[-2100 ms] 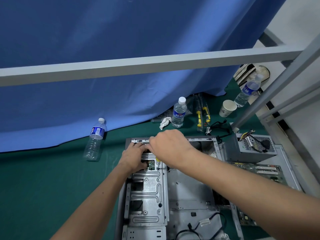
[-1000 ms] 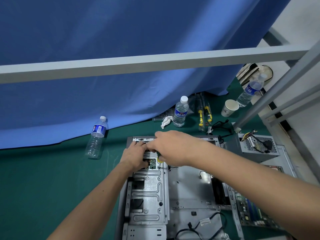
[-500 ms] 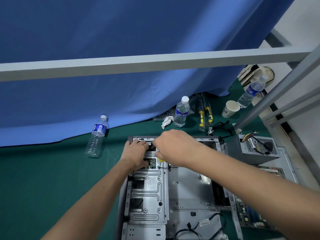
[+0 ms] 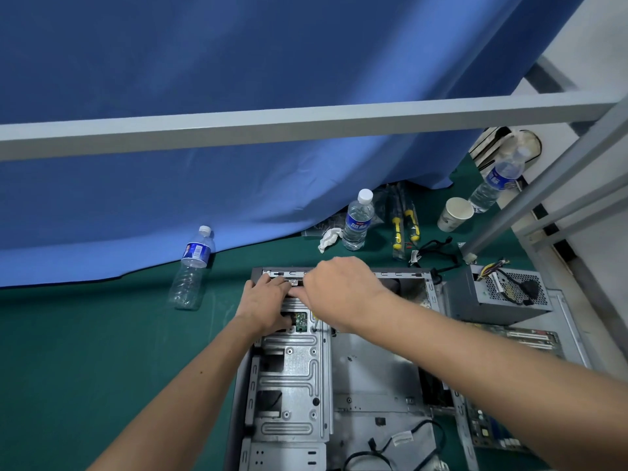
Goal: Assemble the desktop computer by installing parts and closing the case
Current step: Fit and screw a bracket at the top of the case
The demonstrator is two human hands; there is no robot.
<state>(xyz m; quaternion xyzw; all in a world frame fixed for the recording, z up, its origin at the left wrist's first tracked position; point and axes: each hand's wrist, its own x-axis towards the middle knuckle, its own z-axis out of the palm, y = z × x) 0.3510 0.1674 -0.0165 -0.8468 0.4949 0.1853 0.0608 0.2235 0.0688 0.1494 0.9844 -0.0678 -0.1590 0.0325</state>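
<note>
The open grey computer case (image 4: pixel 401 274) lies flat on the green mat. Both hands work at its far left corner, above the silver drive cage (image 4: pixel 292 368). My left hand (image 4: pixel 266 300) rests on the cage top, fingers stretched to the far rail and thumb beside a small green circuit board (image 4: pixel 300 321). My right hand (image 4: pixel 339 288) is curled, fingertips meeting my left fingers at the rail. A yellow-handled screwdriver (image 4: pixel 314 321) pokes out under its palm, mostly hidden. The case floor (image 4: pixel 373 362) is bare metal.
A grey power supply (image 4: pixel 475 300) with loose wires stands right of the case, a motherboard (image 4: pixel 523 338) beside it. Three water bottles (image 4: pixel 192 266) (image 4: pixel 356 220) (image 4: pixel 496 185), a paper cup (image 4: pixel 453 214), two yellow screwdrivers (image 4: pixel 404 226) and a black cable (image 4: pixel 435 253) lie behind. A grey bar (image 4: pixel 306 127) crosses overhead.
Both hands stay at the case's far left corner. My left fingers have slid up to the far rail, and my right hand has shifted slightly to the right.
</note>
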